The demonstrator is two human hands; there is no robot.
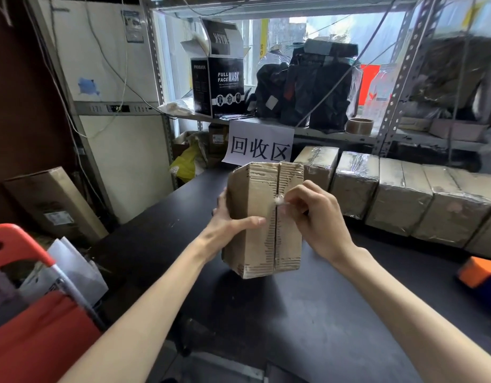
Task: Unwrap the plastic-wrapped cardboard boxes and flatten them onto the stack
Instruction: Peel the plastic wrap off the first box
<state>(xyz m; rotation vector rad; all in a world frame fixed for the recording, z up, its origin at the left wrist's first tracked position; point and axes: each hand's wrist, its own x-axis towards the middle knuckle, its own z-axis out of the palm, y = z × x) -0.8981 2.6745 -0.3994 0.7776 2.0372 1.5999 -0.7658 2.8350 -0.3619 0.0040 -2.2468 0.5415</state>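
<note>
Head view: peeling a scrap at the seam

One unwrapped cardboard box (252, 217) stands on the desk (321, 313). The left hand (227, 218) grips its side; the fingers (289, 201) of the right hand (321, 219) pinch a small clear scrap (279, 201) at the middle seam (276, 236). Better to pull it slowly along the seam, box held firm. At least four wrapped boxes (399, 197) wait behind.
</note>
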